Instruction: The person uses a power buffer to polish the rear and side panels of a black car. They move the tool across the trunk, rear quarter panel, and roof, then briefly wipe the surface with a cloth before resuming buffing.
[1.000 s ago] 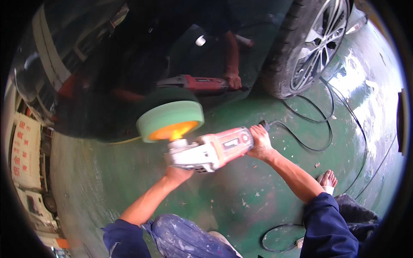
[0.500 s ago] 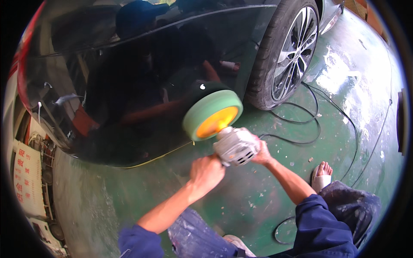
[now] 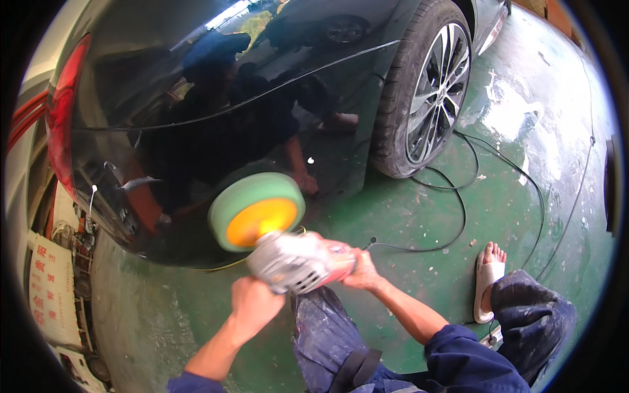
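Observation:
A power polisher with a grey head and red body hangs between my hands. Its round green foam pad, on an orange backing plate, is against or very close to the car's glossy black rear bumper; I cannot tell if they touch. My left hand is closed beside the polisher's head, the part it grips hidden in the fist. My right hand wraps round the rear end of the red body. White marks of compound dot the paint.
A black cable trails from the polisher and loops over the green floor past the rear wheel. The red tail light is at the left. A sandalled foot stands at the right. A cream printed sheet is at the lower left.
Both hands have moved left and down with the polisher, carrying the pad across the bumper toward the tail-light side. The view has shifted, showing more of the car's upper panel.

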### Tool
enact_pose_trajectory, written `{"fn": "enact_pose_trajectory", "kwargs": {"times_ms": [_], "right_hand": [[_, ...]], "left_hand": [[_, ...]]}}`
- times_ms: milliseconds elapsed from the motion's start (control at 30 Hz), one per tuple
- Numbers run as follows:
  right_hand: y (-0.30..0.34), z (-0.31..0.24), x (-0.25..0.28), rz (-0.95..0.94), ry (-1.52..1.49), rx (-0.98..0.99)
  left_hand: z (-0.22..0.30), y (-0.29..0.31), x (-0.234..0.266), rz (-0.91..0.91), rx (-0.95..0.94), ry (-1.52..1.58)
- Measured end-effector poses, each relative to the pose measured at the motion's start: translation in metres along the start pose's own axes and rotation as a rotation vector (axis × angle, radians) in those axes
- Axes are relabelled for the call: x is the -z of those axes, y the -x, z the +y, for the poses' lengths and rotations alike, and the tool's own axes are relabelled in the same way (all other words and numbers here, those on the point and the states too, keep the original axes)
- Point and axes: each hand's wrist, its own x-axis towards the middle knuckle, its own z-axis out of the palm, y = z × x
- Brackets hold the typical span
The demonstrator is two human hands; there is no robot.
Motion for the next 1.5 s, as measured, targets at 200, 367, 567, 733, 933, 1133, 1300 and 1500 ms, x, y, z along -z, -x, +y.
{"fn": "enact_pose_trajectory", "kwargs": {"times_ms": [200, 367, 567, 733, 933, 1133, 1300, 1500], "right_hand": [[0.005, 0.023, 0.072, 0.109, -0.016, -0.162], [0.009, 0.037, 0.065, 0.142, 0.082, -0.092], [-0.01, -0.037, -0.037, -0.085, 0.037, 0.061], [-0.016, -0.096, -0.079, -0.179, 0.311, 0.138], [-0.002, -0.091, -0.046, -0.058, 0.137, -0.03], [0.004, -0.022, 0.026, 0.1, -0.046, -0.051], [0.001, -0.026, 0.038, 0.246, -0.085, -0.065], [0.001, 0.029, -0.029, 0.011, -0.274, -0.094]], "left_hand": [[0.087, -0.088, -0.027, -0.148, -0.196, -0.171], [0.074, -0.071, -0.031, -0.097, -0.188, -0.126], [-0.028, 0.058, 0.023, 0.155, 0.252, -0.029], [-0.079, 0.101, 0.058, 0.489, 0.218, 0.139], [-0.037, 0.06, 0.058, 0.266, 0.266, 0.003], [0.067, -0.045, 0.022, 0.016, -0.002, -0.272], [0.077, -0.069, -0.022, 0.081, -0.109, -0.299], [0.021, -0.003, 0.006, 0.102, 0.118, -0.255]]}}
